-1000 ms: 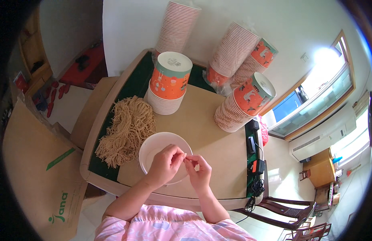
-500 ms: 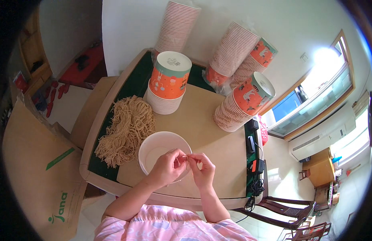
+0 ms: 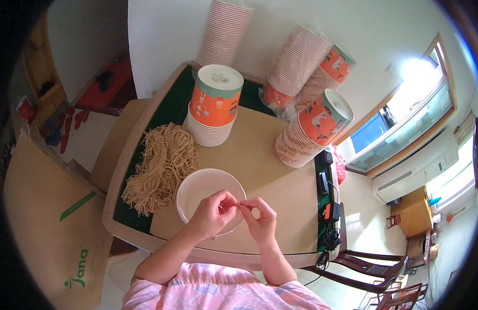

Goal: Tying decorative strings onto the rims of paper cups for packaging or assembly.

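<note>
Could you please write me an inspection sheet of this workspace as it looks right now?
Surface: wooden table, tan top with a dark green strip along its left side.
Job's things: white bowl near the front edge; noodle pile to its left.
Clutter: stacks of orange paper cups and more at the back by the wall.
Grippers: left hand and right hand meet fingertip to fingertip over the bowl, pinching something too small to tell.
Cables: black cords and plugs along the table's right edge.
Surroundings: cardboard sheet at left; wooden chairs and window at right.
</note>
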A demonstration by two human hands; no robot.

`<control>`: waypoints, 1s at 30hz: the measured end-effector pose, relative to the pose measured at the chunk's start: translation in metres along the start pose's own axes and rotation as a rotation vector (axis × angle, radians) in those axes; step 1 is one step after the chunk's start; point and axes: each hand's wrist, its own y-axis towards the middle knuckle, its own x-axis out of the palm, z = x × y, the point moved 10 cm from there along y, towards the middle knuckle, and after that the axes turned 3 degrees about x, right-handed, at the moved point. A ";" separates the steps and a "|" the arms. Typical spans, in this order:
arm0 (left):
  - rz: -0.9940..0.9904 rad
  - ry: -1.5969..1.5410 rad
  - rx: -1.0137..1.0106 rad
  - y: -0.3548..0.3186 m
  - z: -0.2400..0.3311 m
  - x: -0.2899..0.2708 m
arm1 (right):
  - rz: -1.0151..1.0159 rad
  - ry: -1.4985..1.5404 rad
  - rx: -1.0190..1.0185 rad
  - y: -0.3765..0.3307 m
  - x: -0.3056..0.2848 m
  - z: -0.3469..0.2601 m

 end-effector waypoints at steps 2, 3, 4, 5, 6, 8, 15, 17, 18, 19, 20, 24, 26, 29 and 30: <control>-0.032 0.003 -0.042 -0.001 -0.007 0.001 | -0.002 -0.038 -0.034 0.000 -0.001 -0.006; -0.057 -0.142 -0.063 -0.001 -0.014 0.005 | -0.003 -0.037 -0.034 0.000 -0.001 -0.007; -0.082 -0.287 -0.084 -0.002 -0.018 0.009 | -0.009 -0.035 -0.058 -0.001 0.000 -0.010; -0.085 -0.287 -0.085 -0.002 -0.016 0.008 | -0.012 -0.035 -0.082 -0.001 -0.001 -0.013; -0.134 -0.478 -0.184 -0.003 -0.018 0.014 | -0.010 -0.036 -0.081 -0.001 -0.002 -0.013; -0.183 -0.669 -0.285 -0.007 -0.021 0.020 | -0.005 -0.049 -0.126 -0.002 -0.003 -0.019; -0.183 -0.480 -0.197 -0.004 -0.022 0.018 | 0.012 -0.010 -0.127 -0.002 -0.005 -0.022; -0.171 -0.512 -0.181 -0.003 -0.019 0.016 | -0.007 -0.022 -0.146 -0.003 -0.004 -0.025; -0.222 -0.587 -0.246 -0.005 -0.017 0.021 | -0.006 -0.023 -0.145 -0.003 -0.004 -0.025; -0.273 -0.663 -0.311 -0.008 -0.018 0.026 | 0.008 -0.021 -0.149 -0.003 -0.006 -0.025; -0.271 -0.662 -0.311 -0.009 -0.021 0.025 | 0.020 -0.016 -0.153 -0.003 -0.007 -0.026; -0.246 -0.552 -0.276 -0.008 -0.018 0.023 | 0.025 -0.002 -0.138 -0.003 -0.007 -0.025; -0.239 -0.473 -0.265 -0.007 -0.012 0.022 | 0.023 0.013 -0.127 -0.003 -0.008 -0.023; -0.235 -0.433 -0.197 -0.005 -0.004 0.020 | 0.003 0.015 -0.155 -0.006 -0.007 -0.023; -0.221 -0.444 -0.177 -0.004 -0.002 0.020 | 0.002 0.016 -0.155 -0.006 -0.006 -0.023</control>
